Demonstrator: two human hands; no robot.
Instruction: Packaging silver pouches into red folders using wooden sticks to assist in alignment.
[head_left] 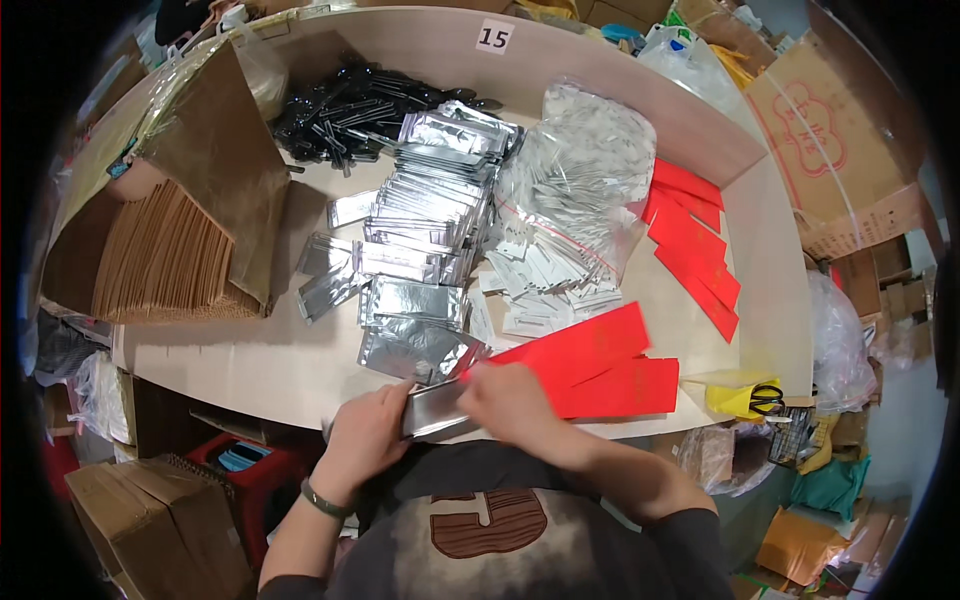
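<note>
Your left hand (368, 430) is gripping a flat silver foil packet (432, 409); your curled right hand (510, 405), hold unclear, is seemingly working its end, next needing steady support.

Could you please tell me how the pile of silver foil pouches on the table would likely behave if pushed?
The silver foil pouches would probably slide over one another, since they overlap loosely and look glossy. Each is likely light for its size, looking thin and flat, and may bend easily, as some show creases.
</note>
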